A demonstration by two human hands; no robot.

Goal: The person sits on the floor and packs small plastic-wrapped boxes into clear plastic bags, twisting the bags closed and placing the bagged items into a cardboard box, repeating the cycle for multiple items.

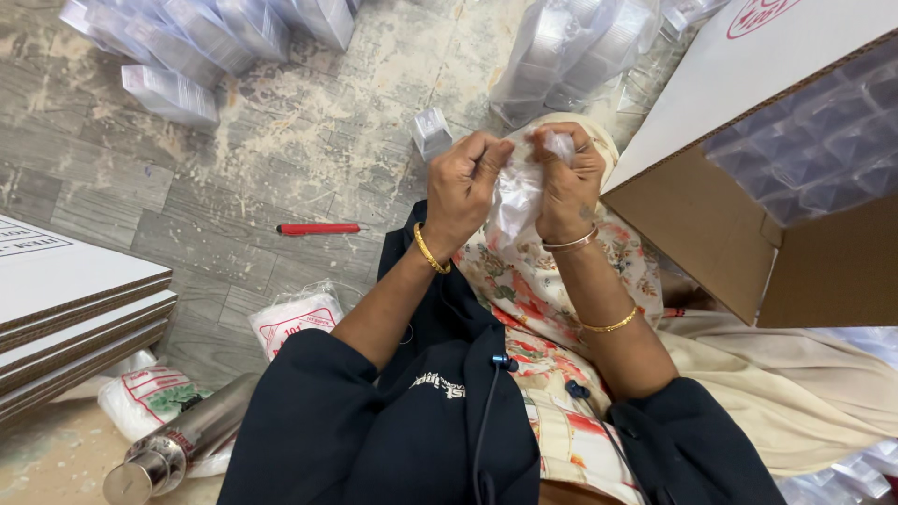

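Hands meet above the lap: the left hand and right hand both pinch the top of a crumpled, thin clear plastic bag with their fingers pressed together on it. Its long axis runs roughly vertically in view, hanging from the fingers toward the person's floral-print lap. An open brown cardboard box stands just right; a red pen lies on the grey wooden floor.

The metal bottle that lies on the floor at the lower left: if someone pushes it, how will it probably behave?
The metal bottle lies on its side and looks cylindrical, so it would probably roll. Its shiny, smooth wall suggests a slippery grip. It partly rests against a soft plastic packet, which may slow it in that direction.
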